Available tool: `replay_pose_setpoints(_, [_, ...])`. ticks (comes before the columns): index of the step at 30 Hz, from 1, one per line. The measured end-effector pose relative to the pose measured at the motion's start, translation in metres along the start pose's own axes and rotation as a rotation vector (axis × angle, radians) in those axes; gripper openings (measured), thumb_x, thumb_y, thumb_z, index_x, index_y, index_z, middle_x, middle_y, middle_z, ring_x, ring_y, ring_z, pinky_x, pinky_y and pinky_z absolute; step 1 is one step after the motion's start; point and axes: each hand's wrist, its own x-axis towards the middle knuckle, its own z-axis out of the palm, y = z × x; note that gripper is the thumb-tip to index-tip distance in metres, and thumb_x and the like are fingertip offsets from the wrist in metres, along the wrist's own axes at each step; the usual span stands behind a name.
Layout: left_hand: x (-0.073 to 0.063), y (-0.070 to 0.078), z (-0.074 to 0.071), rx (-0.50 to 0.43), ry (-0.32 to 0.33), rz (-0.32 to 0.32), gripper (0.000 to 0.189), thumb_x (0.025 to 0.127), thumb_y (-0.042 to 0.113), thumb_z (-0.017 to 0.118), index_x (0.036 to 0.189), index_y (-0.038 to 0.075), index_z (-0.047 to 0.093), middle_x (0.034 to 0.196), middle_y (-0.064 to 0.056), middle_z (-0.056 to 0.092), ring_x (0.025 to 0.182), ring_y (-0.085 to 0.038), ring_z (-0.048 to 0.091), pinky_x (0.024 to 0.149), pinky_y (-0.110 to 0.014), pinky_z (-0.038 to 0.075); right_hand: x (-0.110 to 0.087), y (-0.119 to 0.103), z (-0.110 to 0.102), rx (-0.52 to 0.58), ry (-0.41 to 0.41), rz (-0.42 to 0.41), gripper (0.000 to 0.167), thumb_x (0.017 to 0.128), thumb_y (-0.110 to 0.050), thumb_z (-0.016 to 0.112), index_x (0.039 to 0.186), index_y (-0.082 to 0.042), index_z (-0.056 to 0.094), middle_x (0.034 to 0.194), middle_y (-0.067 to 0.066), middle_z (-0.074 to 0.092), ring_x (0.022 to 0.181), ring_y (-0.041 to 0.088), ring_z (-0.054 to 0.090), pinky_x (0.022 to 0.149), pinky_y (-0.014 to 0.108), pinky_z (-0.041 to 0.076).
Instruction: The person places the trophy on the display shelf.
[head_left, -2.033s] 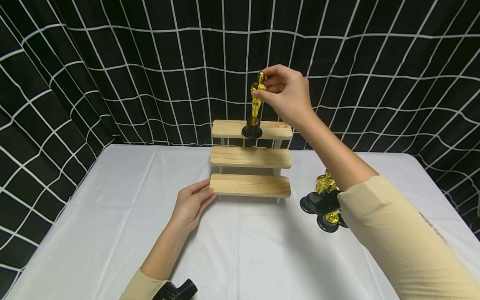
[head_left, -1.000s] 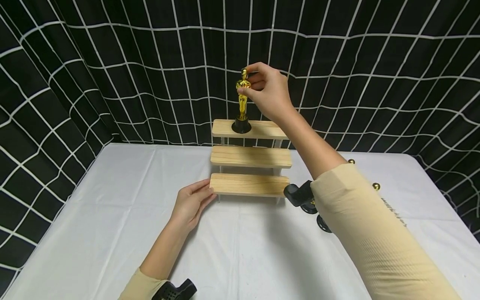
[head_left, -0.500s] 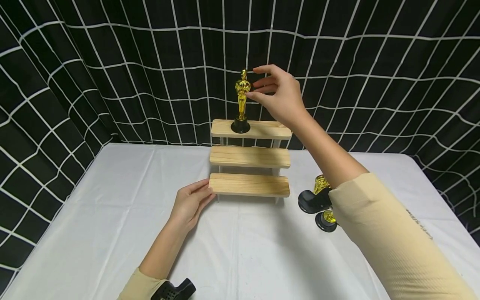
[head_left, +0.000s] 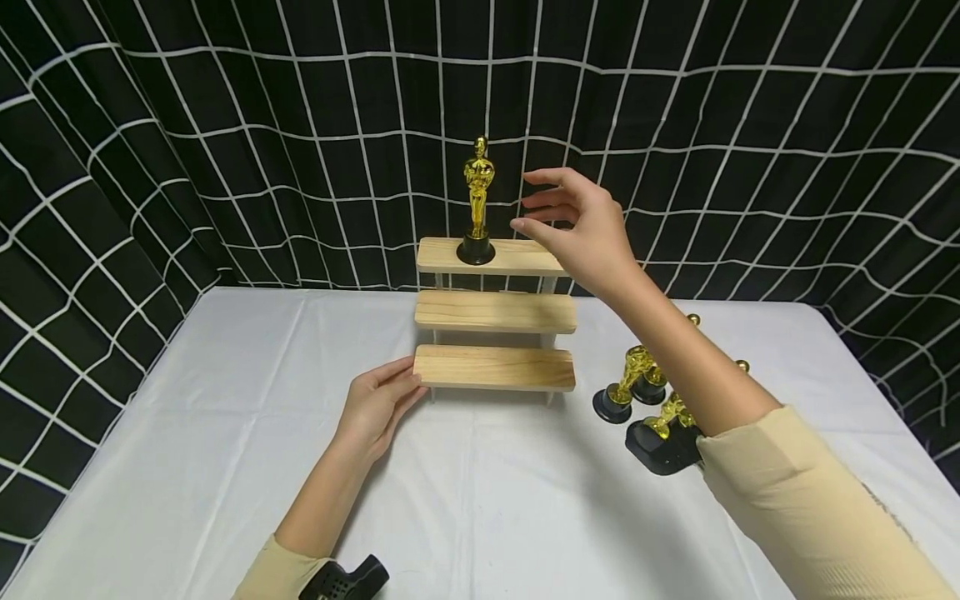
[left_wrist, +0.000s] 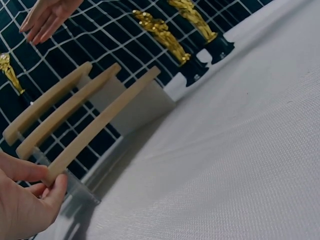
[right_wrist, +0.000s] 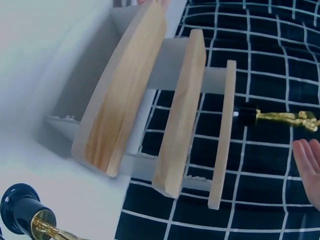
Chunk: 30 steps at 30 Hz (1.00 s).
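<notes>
A three-tier wooden display stand (head_left: 495, 367) with clear supports stands on the white-covered table. My left hand (head_left: 377, 410) pinches the left end of its lowest board; the left wrist view shows thumb and fingers on that board end (left_wrist: 52, 176). A gold trophy statuette (head_left: 478, 187) with a black round base stands upright on the top board, left of its middle. Just right of the statuette is my right hand (head_left: 585, 229), apart from it and holding nothing, its fingers and thumb spread. In the right wrist view, the statuette (right_wrist: 285, 117) shows beyond the top board.
Several more gold statuettes (head_left: 636, 367) stand on the table right of the stand, partly hidden by the right forearm. Behind the table (head_left: 247, 433) hangs a black curtain (head_left: 300, 133) with a white grid. A dark wrist device (head_left: 345, 579) sits at the left sleeve.
The right hand set the statuette farther left on the top board, released it and drew back to the right and down. The left hand stays on the lowest board.
</notes>
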Motion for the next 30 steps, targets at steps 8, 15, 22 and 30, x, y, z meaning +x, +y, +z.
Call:
replay_pose_setpoints(8, [0.000, 0.000, -0.001, 0.001, -0.008, 0.000, 0.045, 0.103, -0.011, 0.057, 0.147, -0.015, 0.049, 0.147, -0.029, 0.054, 0.128, -0.031, 0.062, 0.101, -0.021, 0.062, -0.021, -0.006, -0.004, -0.005, 0.009, -0.013, 0.047, 0.099, -0.008, 0.075, 0.143, -0.004, 0.060, 0.127, 0.017, 0.072, 0.112, 0.028, 0.072, 0.089, 0.018, 0.059])
replay_pose_setpoints(15, [0.000, -0.001, -0.001, -0.004, -0.007, -0.003, 0.046, 0.103, -0.010, 0.057, 0.148, -0.014, 0.049, 0.147, -0.028, 0.054, 0.129, -0.032, 0.061, 0.100, -0.021, 0.061, -0.040, -0.009, -0.009, -0.036, 0.007, -0.028, 0.044, 0.100, -0.008, 0.074, 0.142, -0.005, 0.062, 0.125, 0.017, 0.074, 0.109, 0.022, 0.072, 0.084, 0.011, 0.057])
replay_pose_setpoints(22, [0.000, -0.001, -0.001, -0.009, -0.013, 0.001, 0.046, 0.103, -0.011, 0.056, 0.148, -0.015, 0.048, 0.148, -0.029, 0.053, 0.132, -0.035, 0.059, 0.101, -0.021, 0.061, -0.058, -0.003, -0.020, 0.005, 0.057, -0.046, 0.044, 0.098, -0.005, 0.075, 0.140, -0.003, 0.063, 0.121, 0.020, 0.074, 0.097, -0.005, 0.067, 0.087, 0.007, 0.058])
replay_pose_setpoints(30, [0.000, 0.000, 0.000, 0.002, -0.015, 0.002, 0.046, 0.103, -0.010, 0.056, 0.148, -0.015, 0.048, 0.148, -0.029, 0.053, 0.134, -0.037, 0.058, 0.101, -0.021, 0.061, -0.081, 0.001, -0.032, 0.012, 0.066, -0.044, 0.042, 0.098, -0.001, 0.074, 0.138, -0.002, 0.064, 0.118, 0.019, 0.074, 0.101, -0.003, 0.069, 0.090, 0.008, 0.059])
